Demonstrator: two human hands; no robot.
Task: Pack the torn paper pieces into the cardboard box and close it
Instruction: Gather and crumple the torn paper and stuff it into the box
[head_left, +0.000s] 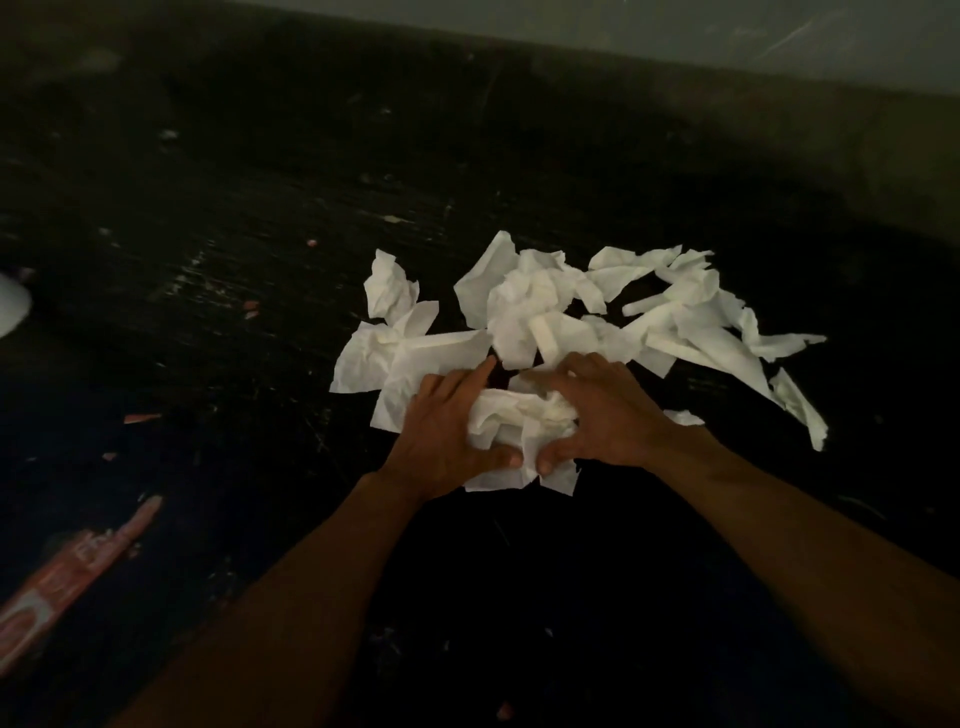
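Observation:
Several torn white paper pieces (540, 306) lie spread on a dark, scratched surface (234, 291). At the near edge of the pile, a crumpled bunch of paper (519, 423) is squeezed between both hands. My left hand (441, 431) cups it from the left, thumb pressed against the paper. My right hand (608, 410) cups it from the right, thumb meeting the left one. More strips (696, 332) trail to the right of the pile. No cardboard box is in view.
A red printed wrapper or strip (67, 577) lies at the lower left, with small red scraps (141, 417) nearby. A pale object (10, 306) shows at the left edge. A light wall (675, 31) runs along the far side.

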